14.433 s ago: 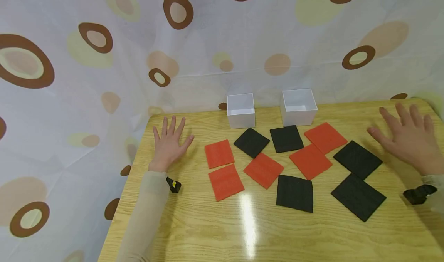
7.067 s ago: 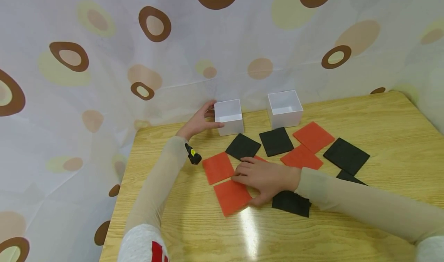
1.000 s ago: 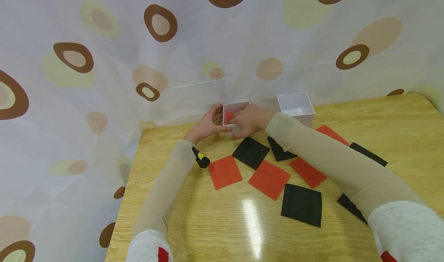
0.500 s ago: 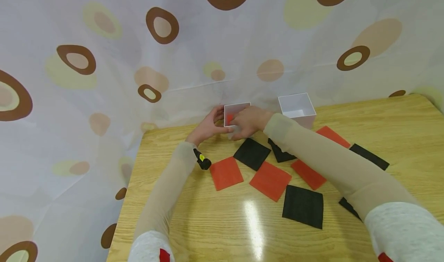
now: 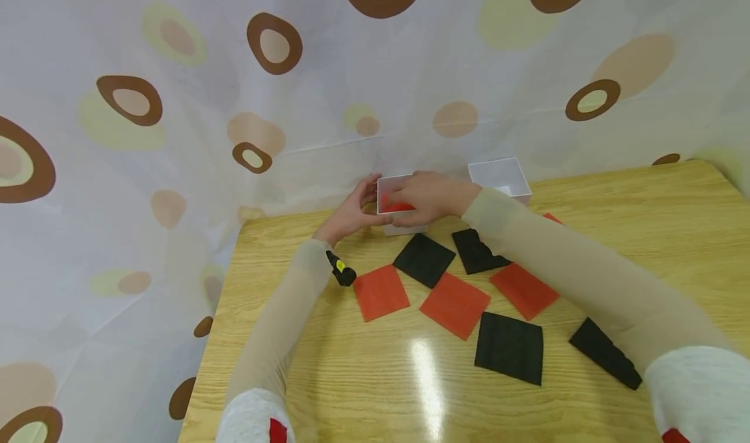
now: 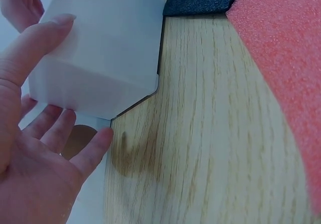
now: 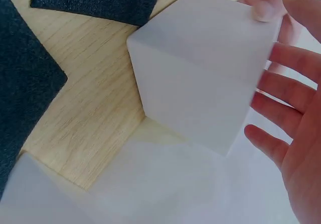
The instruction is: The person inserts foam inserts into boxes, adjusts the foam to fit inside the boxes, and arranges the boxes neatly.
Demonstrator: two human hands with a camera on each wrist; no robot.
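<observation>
At the back of the table a white square box (image 5: 405,230) is held by my left hand (image 5: 344,217), thumb along its front wall and fingers behind its left side. In the left wrist view that thumb presses the box wall (image 6: 108,43). My right hand (image 5: 433,197) reaches over the box's right rim, fingers extended into the opening. A red foam square (image 5: 401,206) shows inside, under the right fingertips. In the right wrist view the right hand's fingers (image 7: 286,88) lie loosely across the rim, their tips partly hidden by the box.
A second white box (image 5: 495,171) stands to the right. In front lie red foam squares (image 5: 381,293) and black foam squares (image 5: 510,348), several of each colour; the right sleeve (image 5: 562,260) covers some. A patterned cloth (image 5: 328,104) hangs behind the table.
Since about seven seconds ago, the nearest left red square has left the table and red foam shows in the box. In the last half second my right hand has lifted slightly from inside it.
</observation>
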